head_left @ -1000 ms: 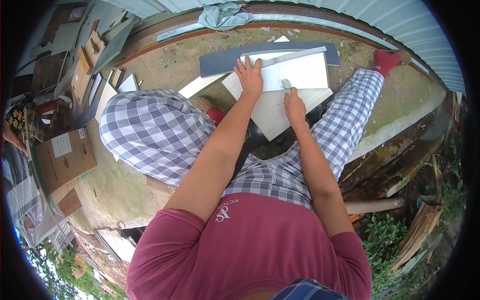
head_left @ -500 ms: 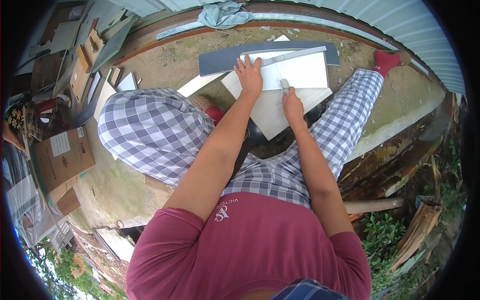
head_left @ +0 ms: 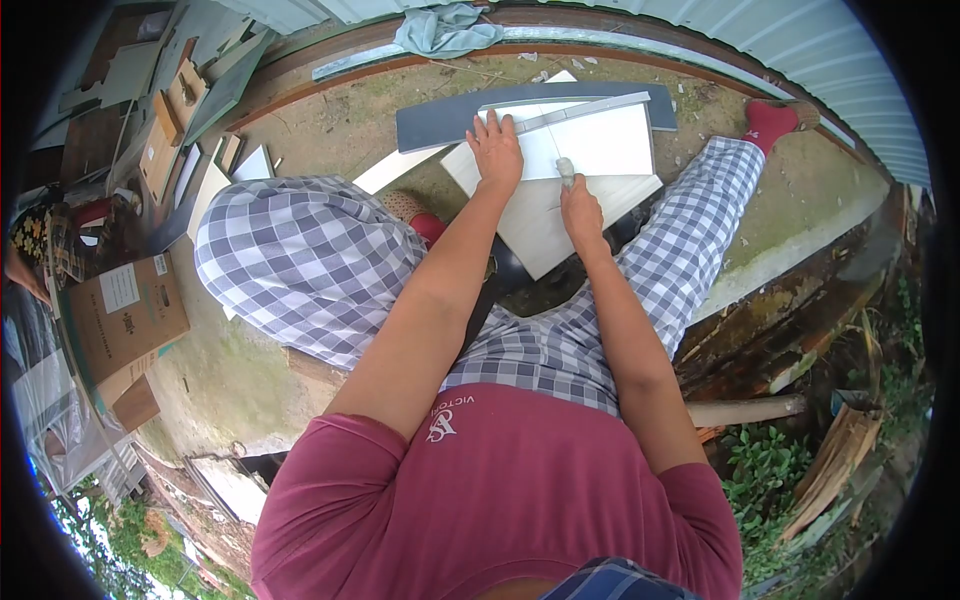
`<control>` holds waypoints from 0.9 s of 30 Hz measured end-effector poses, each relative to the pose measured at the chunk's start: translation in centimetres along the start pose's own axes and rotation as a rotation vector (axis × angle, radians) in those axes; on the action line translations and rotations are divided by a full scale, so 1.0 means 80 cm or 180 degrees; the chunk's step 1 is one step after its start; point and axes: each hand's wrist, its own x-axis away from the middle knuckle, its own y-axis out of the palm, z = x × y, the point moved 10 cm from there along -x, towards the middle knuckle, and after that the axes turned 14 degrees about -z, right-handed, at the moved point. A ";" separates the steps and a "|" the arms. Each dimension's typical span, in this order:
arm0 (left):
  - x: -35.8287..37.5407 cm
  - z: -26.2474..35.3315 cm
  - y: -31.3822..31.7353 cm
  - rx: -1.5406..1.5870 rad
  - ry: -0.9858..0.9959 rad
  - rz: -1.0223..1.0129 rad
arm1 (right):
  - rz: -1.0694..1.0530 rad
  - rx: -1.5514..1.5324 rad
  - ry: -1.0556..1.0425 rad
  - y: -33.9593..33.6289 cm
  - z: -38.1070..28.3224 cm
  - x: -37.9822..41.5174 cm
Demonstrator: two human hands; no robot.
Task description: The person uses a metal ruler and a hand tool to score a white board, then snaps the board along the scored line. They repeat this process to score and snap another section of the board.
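Note:
My left hand [head_left: 495, 150] lies flat with fingers spread on the white panel [head_left: 610, 140], its fingertips by the end of a grey metal strip [head_left: 585, 112] that slants across the panel. My right hand [head_left: 582, 212] is closed round a short pale-handled tool [head_left: 566, 168], its rounded end at the panel's near edge. I cannot make out the tool's kind or its working tip. A thin dark line runs on the panel just beyond the tool. Under the panel are a light grey board [head_left: 540, 235] and a long dark grey board [head_left: 430, 126].
My legs in checked trousers [head_left: 310, 250] lie either side of the boards. A light blue cloth [head_left: 445, 32] rests on the metal rail behind. To the left are wood offcuts [head_left: 160, 150], a cardboard box [head_left: 130, 315] and another person's hand [head_left: 25, 278]. Concrete [head_left: 800, 215] ends at a drop on the right.
My right hand and the tool have shifted very slightly to the left. The left hand stays pressed on the panel, and the boards look almost unmoved.

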 end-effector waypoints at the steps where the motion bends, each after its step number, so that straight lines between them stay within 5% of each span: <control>1: 0.000 0.000 -0.001 -0.0002 0.0009 0.0008 | 0.0002 -0.0013 0.0013 0.000 0.001 0.000; 17: 0.001 0.022 -0.024 -0.0046 -0.0157 -0.0144 | 0.0060 -0.0006 -0.0022 0.000 0.003 -0.001; 24: -0.018 0.059 -0.025 0.0327 0.0321 -0.0073 | 0.0078 -0.0022 0.0009 -0.004 0.001 0.001; 27: -0.022 0.058 -0.010 0.0273 0.0275 -0.0485 | 0.0064 -0.0011 0.0022 -0.003 0.000 0.003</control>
